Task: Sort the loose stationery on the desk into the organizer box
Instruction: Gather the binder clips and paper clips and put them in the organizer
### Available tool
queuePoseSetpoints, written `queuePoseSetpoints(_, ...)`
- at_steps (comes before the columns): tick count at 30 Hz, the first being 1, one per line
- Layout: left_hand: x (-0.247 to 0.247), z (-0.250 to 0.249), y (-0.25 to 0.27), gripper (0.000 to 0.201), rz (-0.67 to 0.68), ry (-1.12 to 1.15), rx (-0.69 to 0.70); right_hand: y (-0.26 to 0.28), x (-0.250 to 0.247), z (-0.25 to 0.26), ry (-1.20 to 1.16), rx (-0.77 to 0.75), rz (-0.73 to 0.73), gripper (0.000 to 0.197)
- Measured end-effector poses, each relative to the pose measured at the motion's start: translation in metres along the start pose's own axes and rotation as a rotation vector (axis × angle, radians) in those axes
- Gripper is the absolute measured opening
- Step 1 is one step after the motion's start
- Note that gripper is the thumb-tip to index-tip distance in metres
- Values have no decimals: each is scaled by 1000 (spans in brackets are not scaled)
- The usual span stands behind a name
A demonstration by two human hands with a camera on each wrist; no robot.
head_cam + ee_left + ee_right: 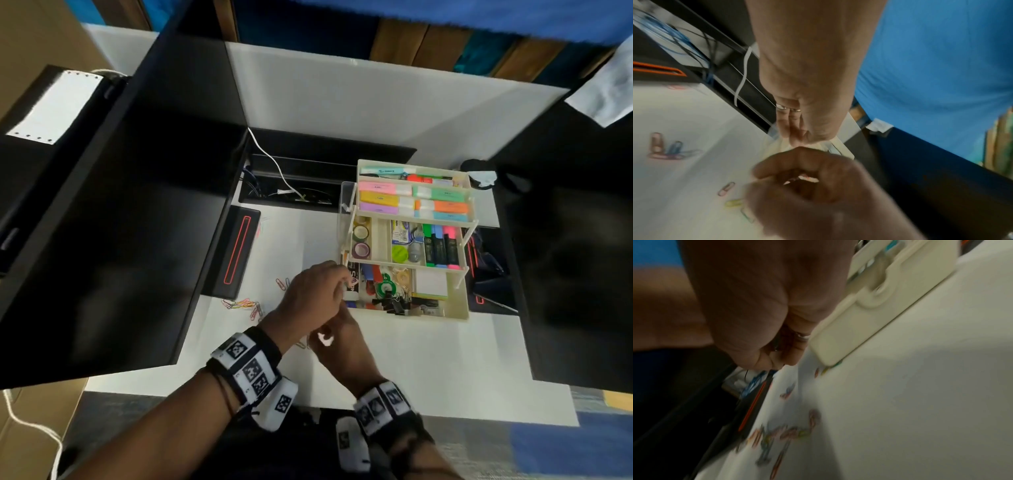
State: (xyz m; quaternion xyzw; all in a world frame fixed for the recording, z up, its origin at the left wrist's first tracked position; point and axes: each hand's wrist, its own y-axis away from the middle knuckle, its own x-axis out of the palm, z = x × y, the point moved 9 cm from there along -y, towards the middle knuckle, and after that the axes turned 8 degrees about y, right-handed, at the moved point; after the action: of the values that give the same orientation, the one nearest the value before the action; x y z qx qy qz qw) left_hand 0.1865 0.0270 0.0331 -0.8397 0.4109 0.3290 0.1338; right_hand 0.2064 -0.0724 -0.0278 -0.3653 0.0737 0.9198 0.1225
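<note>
Organizer box (459, 301), cream and tiered, sits just beyond and right of both hands on the white desk (428, 359). Left hand (308, 294) reaches its near-left corner, fingers curled; what it holds is hidden. Right hand (337, 346) is loosely curled beneath. Coloured paper clips (245, 305) lie left of them.

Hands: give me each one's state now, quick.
Left hand: fingers bunched at the organizer box edge; hold cannot be told.
Right hand: fingers curled round a small pale thing.
</note>
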Motion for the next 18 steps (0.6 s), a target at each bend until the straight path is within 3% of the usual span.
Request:
queuePoseSetpoints(4, 41, -25, -22, 17, 183, -200, 94, 30, -85, -35, -37, 131, -271, 32)
queuePoseSetpoints(6, 54, -26, -29, 16, 220, -319, 67, 33, -114, -58, -22, 205, -344, 36)
queuePoseSetpoints(11, 68, -13, -39, 18, 265, -544, -88, 11, -136, -88, 90, 271, -301, 13)
queuePoseSetpoints(18, 66, -10, -46, 17, 214, -546, -106, -25, -115, -86, 210, 284, -176, 22)
